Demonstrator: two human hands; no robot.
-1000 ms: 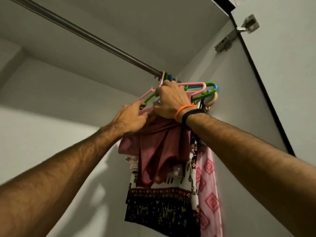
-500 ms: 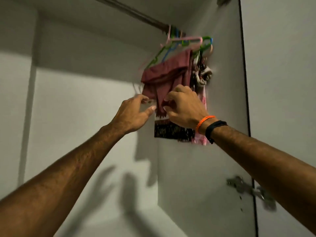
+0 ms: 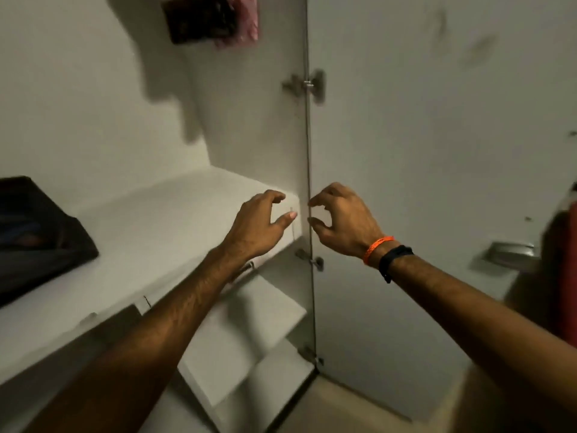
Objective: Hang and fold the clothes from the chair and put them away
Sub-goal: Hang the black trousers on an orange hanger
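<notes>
Clothes [image 3: 212,18] were seen hanging well above both empty, loosely curled hands, left hand [image 3: 259,223] and right hand [image 3: 340,220] equally distant.

Orange wristband [image 3: 378,249], black band [image 3: 394,259]; white shelf [image 3: 150,232]; dark patterned garment [image 3: 203,18].

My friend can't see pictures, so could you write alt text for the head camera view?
Two empty hands, left hand and right hand, hover with loosely curled fingers before a white wardrobe shelf; dark patterned hanging clothes above.
</notes>
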